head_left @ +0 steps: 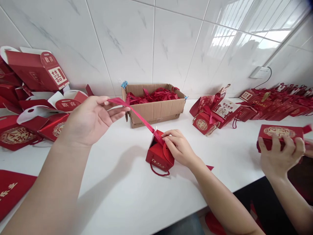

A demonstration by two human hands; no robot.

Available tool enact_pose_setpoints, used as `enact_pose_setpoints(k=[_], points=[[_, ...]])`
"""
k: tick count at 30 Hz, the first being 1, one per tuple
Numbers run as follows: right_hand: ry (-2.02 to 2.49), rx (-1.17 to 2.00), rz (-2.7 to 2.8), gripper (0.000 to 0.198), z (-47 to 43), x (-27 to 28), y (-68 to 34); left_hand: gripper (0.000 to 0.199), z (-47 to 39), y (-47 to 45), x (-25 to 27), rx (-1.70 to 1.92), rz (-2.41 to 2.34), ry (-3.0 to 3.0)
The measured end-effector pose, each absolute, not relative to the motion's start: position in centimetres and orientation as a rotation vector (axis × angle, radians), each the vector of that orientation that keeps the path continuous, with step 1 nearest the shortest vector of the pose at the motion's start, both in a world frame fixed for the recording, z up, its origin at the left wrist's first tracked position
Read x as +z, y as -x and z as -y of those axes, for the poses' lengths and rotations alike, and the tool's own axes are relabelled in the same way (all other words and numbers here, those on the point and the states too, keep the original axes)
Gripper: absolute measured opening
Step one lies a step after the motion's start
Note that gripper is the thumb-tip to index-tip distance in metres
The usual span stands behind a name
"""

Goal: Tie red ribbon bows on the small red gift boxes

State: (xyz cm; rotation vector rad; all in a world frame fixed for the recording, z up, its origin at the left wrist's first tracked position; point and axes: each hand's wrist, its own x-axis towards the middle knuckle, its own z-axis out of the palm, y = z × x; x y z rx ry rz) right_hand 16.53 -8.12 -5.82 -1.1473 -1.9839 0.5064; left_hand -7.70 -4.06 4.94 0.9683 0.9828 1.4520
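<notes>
We face a white tabletop (134, 205) set against marbled wall tiles. Before us stands a small red gift box (158, 155), near the middle of the tabletop, a dark red cord handle (159, 174) drooping from its near side. Our left hand (91, 119), palm turned partly up, is raised to the left of the box, its fingers (117, 115) clamped on a red ribbon (144, 121) that runs down at a slant to the box's top. Our right hand (181, 150) reaches in from the right, fingers bent together and clamped on the top of the box, where the ribbon meets it. Just behind sits a cardboard carton (156, 112) full of loose red ribbons (157, 95). Red boxes (36, 70) pile up at left; on the far right, a co-worker's hand (281, 156) holds another red box (281, 132).
</notes>
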Motion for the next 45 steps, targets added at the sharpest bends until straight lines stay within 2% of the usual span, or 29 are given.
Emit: enact_pose_setpoints(k=[4,7,9,10,14,17,25,33,38,41,45], points=[[1.084,0.523,2.079,0.032,8.1,-5.6,-17.2,0.010,2.8,9.4,4.6,1.645,-1.078,-1.036],[1.103,0.535,2.087,0.032,8.2,-5.4,-17.4,0.006,1.9,10.2,3.0,1.631,-1.631,-1.447],[1.129,0.571,2.049,0.027,8.2,-5.3,-17.4,0.028,1.9,9.9,1.9,1.452,-2.020,-1.868],[1.132,0.586,2.032,0.022,8.2,-5.3,-17.4,0.034,2.0,9.3,1.3,1.363,-2.040,-2.031],[1.055,0.580,2.022,0.013,8.2,-5.3,-17.4,0.037,3.7,6.1,-0.4,0.799,-1.234,-2.288],[1.036,0.558,2.028,0.008,8.2,-5.1,-17.9,0.038,4.6,4.3,-1.2,0.554,-1.090,-2.182],[0.926,0.740,2.198,0.023,7.8,-3.8,-20.6,0.031,4.9,3.7,-1.5,0.648,-1.062,-1.996],[1.288,0.883,1.970,0.031,7.6,-4.5,-20.5,0.021,5.2,2.9,-1.7,0.493,-1.000,-2.078],[1.319,0.940,1.996,0.028,8.1,-4.1,-20.6,0.026,5.3,3.3,-1.2,0.542,-1.146,-2.050],[1.326,1.005,1.997,0.034,8.3,-4.0,-20.6,0.027,5.5,3.2,-0.9,0.556,-1.281,-2.012],[1.348,1.006,1.983,0.039,8.3,-4.1,-20.4,0.043,5.5,3.0,-0.8,0.590,-1.311,-2.157]])
